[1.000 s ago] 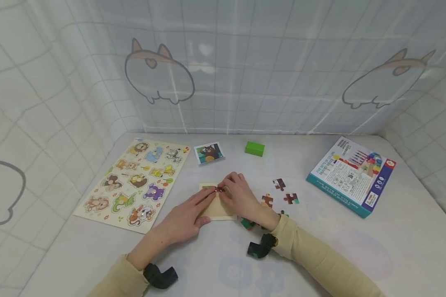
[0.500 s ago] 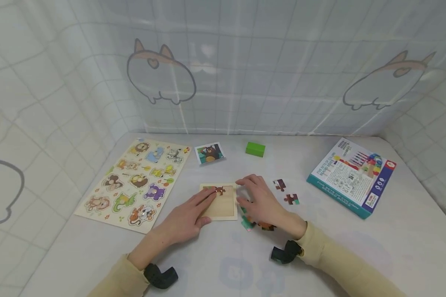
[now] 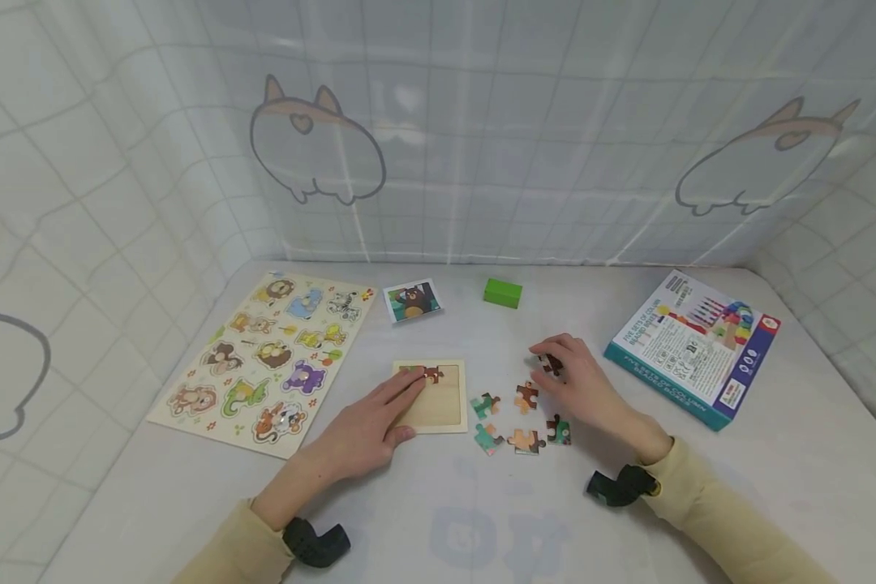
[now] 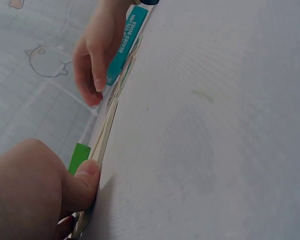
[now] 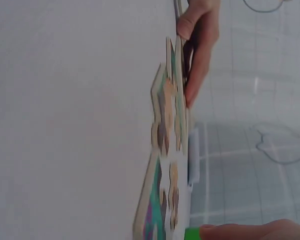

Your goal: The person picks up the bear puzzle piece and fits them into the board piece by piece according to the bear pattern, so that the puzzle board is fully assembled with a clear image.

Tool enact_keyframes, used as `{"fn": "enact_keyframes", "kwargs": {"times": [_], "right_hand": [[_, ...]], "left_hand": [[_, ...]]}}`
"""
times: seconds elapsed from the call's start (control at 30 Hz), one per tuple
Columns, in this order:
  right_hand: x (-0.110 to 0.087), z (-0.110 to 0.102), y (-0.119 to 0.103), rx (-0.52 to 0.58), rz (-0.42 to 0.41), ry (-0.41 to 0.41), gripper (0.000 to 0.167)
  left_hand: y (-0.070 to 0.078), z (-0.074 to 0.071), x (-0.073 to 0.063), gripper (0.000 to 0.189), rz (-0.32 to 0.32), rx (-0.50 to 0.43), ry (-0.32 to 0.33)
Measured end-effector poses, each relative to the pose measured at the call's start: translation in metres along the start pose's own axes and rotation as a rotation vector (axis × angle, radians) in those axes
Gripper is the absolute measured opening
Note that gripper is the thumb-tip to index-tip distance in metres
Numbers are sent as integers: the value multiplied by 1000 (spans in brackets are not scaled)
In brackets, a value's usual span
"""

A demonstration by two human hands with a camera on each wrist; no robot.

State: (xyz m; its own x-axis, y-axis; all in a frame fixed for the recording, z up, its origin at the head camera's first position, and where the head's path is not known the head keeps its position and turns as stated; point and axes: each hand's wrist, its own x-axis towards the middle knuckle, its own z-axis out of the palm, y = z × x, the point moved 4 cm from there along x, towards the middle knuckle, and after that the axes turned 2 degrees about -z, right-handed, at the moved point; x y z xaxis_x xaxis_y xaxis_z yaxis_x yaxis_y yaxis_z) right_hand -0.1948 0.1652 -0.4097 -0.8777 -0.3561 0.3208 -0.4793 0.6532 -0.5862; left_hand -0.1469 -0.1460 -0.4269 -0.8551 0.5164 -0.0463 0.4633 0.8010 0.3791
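My left hand [image 3: 358, 431] rests on the left side of a small square wooden puzzle tray [image 3: 441, 407]. Its fingers lie straight across the tray's upper left, covering part of it, and in the left wrist view the thumb [image 4: 88, 172] touches the tray's edge. A brown jigsaw piece [image 3: 433, 375] sits at the tray's top, just past the fingertips. To the right, my right hand [image 3: 582, 388] is over a dark brown jigsaw piece [image 3: 551, 364], thumb and fingers apart around it; contact cannot be made out. Several loose jigsaw pieces [image 3: 527, 442] lie between tray and hand.
An animal puzzle board [image 3: 251, 389] lies at the left. Behind the tray are a bear picture card [image 3: 412, 302] and a green block [image 3: 503, 293]. A bead-set box [image 3: 689, 349] stands at the right, beyond my right hand. A patterned curtain [image 3: 526, 162] closes off the back.
My right hand has left the tray and moved right, over the loose pieces to the dark brown one. The brown piece stays in the tray. My left hand has kept its place.
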Motion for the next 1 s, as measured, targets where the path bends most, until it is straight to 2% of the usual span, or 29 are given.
{"fn": "enact_keyframes", "kwargs": {"times": [0.2,0.4,0.73,1.0], "right_hand": [[-5,-8,18,0,74,1,29],[-6,-10,28,-7,98,9,27],[-7,-9,34,-14,68,27,24],[-7,-8,34,-20,76,17,23]], "left_hand": [[0,-1,-1,67,1,1,6],[1,-1,-1,68,4,-3,1],[0,0,0,68,9,-1,8],[0,0,0,68,7,-7,9]]}}
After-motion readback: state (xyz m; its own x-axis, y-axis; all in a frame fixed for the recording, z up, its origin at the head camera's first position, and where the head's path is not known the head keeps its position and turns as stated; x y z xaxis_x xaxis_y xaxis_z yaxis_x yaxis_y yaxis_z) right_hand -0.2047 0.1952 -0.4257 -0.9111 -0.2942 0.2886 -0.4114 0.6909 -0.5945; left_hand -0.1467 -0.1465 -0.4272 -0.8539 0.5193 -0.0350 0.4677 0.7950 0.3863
